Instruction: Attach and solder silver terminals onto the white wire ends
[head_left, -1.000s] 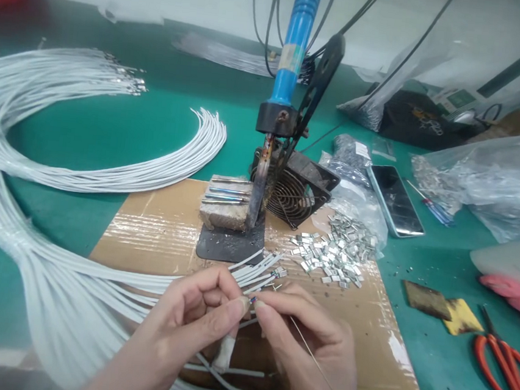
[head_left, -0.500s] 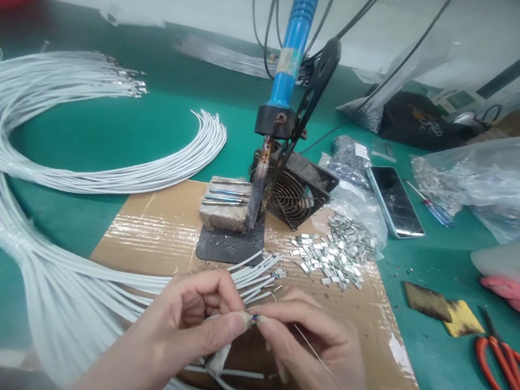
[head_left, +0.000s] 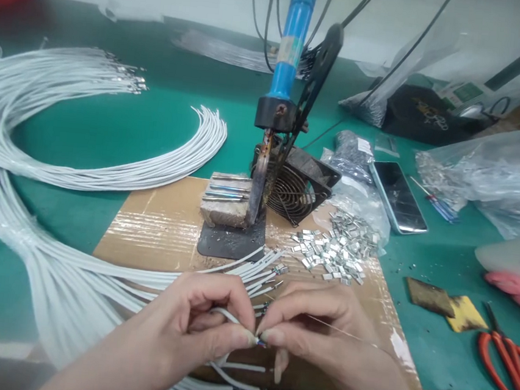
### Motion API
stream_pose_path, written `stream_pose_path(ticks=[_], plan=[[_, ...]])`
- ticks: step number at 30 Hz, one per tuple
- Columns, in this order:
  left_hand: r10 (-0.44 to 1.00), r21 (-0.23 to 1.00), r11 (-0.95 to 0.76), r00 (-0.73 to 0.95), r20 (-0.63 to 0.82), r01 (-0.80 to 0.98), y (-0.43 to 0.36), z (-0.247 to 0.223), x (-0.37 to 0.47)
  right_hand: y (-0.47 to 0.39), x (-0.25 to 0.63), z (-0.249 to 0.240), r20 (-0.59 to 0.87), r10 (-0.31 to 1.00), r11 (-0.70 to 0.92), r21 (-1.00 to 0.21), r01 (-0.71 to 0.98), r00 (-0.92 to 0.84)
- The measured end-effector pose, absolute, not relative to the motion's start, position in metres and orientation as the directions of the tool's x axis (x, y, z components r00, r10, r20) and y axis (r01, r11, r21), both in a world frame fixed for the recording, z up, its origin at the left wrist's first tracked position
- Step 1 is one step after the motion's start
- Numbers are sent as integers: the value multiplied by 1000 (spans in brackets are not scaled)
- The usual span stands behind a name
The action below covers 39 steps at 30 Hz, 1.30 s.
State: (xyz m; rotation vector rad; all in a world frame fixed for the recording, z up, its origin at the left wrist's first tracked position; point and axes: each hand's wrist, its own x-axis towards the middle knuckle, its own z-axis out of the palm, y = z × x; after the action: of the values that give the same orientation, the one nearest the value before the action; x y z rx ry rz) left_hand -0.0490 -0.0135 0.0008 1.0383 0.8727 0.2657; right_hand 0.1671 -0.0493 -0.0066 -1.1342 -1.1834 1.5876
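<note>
My left hand (head_left: pixel 210 325) pinches a white cable (head_left: pixel 225 314) near its end, at the front middle. Thumb and forefinger of my right hand (head_left: pixel 311 332) close on the small coloured wires (head_left: pixel 261 343) at that cable's tip, the fingertips of both hands nearly touching. A thin wire (head_left: pixel 343 332) runs from the right hand's fingers toward the wrist. Just beyond the hands lie more white cable ends (head_left: pixel 252 271), some with small metal connectors (head_left: pixel 280 270). A blue-handled soldering iron (head_left: pixel 284 78) hangs in its stand over a block (head_left: pixel 224 210) with metal grooves.
Loose metal connectors (head_left: pixel 333 248) are piled on the cardboard (head_left: pixel 146 233), beside a black fan (head_left: pixel 292 192). Bundled white cables (head_left: pixel 17 233) fill the left. At right are a phone (head_left: pixel 400 199), sponges (head_left: pixel 429 296) and red-handled scissors (head_left: pixel 506 360).
Both hands have moved slightly down with the cable end, and my right hand has turned, its wrist now farther right. The coloured wires and a loop of white cable show more clearly.
</note>
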Motion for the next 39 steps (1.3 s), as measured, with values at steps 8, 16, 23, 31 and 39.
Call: stream_pose_path(ticks=[8, 16, 23, 31, 39], plan=[[872, 925, 350, 311, -378, 146, -22, 7, -29, -63, 151, -17, -307, 952, -294, -917, -270, 5], [954, 955, 31, 278, -117, 294, -31, -6, -29, -69, 127, 3, -284, 928, -244, -952, -184, 241], [951, 880, -267, 253, 176, 394, -39, -16, -27, -71, 116, 0, -375, 854, -296, -921, -254, 360], [939, 898, -287, 283, 195, 334, -42, -20, -24, -72, 107, -6, -478, 804, -314, -847, -428, 355], [905, 942, 333, 267, -332, 44, -39, -5, -17, -68, 91, -14, -509, 780, -260, -793, -551, 364]])
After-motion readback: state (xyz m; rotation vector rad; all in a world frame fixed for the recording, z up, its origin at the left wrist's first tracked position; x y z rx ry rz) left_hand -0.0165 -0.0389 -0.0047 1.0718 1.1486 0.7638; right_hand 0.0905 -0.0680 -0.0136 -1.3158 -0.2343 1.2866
